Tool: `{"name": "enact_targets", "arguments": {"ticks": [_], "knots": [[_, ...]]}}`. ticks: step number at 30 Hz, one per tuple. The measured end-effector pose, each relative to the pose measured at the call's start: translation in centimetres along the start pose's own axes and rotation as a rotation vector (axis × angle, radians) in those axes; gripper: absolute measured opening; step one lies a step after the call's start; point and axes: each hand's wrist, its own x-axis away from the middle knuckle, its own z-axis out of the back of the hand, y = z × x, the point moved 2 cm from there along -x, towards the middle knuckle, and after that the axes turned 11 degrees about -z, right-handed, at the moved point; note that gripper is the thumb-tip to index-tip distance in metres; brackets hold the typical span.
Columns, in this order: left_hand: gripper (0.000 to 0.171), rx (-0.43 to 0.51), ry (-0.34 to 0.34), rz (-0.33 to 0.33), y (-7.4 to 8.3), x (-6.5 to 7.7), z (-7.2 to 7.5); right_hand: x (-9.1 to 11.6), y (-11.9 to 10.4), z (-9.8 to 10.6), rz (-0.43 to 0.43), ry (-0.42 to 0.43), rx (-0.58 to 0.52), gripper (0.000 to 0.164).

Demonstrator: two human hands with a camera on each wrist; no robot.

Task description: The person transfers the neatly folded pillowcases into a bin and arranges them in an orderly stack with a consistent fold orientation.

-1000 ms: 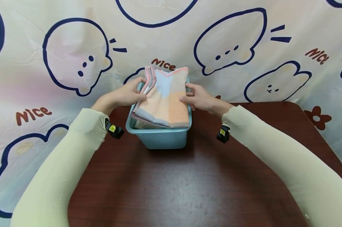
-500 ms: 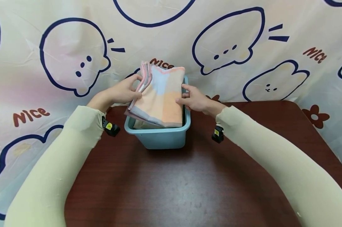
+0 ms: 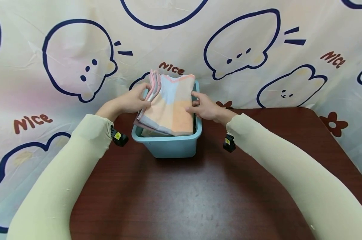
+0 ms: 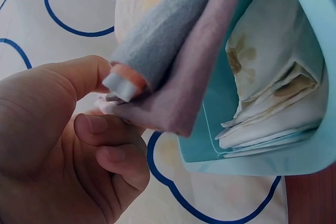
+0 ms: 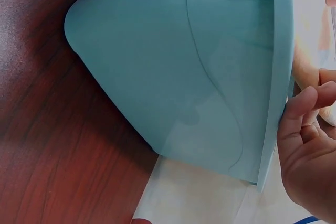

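A folded towel [image 3: 172, 106] in peach, orange, pale blue and grey blocks with pink edging lies tilted over the mouth of a light blue plastic bin [image 3: 172, 146]. My left hand [image 3: 133, 100] pinches its folded left edge between thumb and fingers. At the opposite edge, my right hand [image 3: 206, 106] grips the towel with the thumb on top, close by the bin's rim. In the left wrist view the towel's grey and mauve layers [image 4: 184, 61] hang beside the bin. White folded cloth with brown marks [image 4: 278, 51] sits inside the bin.
The bin stands on a dark red-brown wooden table [image 3: 181, 196], near its back edge. Right behind it hangs a pale curtain [image 3: 169, 40] printed with navy cartoon outlines and "Nice" lettering.
Over the last second both hands and the towel have shifted slightly left. The towel rose a little, then came down again toward the bin. Both hands kept their hold.
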Motion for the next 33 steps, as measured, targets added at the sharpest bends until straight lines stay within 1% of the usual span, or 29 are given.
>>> {"name": "enact_targets", "arguments": {"ticks": [3,7,12,17,21,23,27,33], "knots": [[0.051,-0.001,0.005,0.003,-0.2,0.0,-0.2,0.1,0.0,0.0,0.004,-0.001,0.009,0.075],[0.050,0.026,-0.012,0.027,-0.4,0.0,-0.6,0.2,-0.1,-0.1,0.016,-0.004,0.035,0.074],[0.050,0.042,-0.021,0.055,-0.8,-0.1,-1.2,-0.1,-0.2,-0.2,0.021,0.006,0.103,0.076],[0.050,0.068,-0.016,0.040,-1.1,-0.2,-1.7,-0.2,-0.3,-0.2,0.051,0.039,0.199,0.077],[0.050,0.090,-0.015,0.041,-1.1,-0.1,-1.9,-0.3,-0.2,-0.3,0.092,0.048,0.249,0.077],[0.050,0.097,-0.017,0.039,-1.1,0.0,-2.0,-0.4,-0.2,-0.4,0.096,0.049,0.257,0.076],[0.053,0.077,-0.020,0.031,-1.4,-0.3,-2.4,-0.5,-0.2,-0.2,0.060,0.093,0.314,0.078],[0.054,0.017,-0.025,0.017,-1.9,-0.8,-3.1,-0.5,-0.1,-0.4,-0.008,0.194,0.433,0.078]]}}
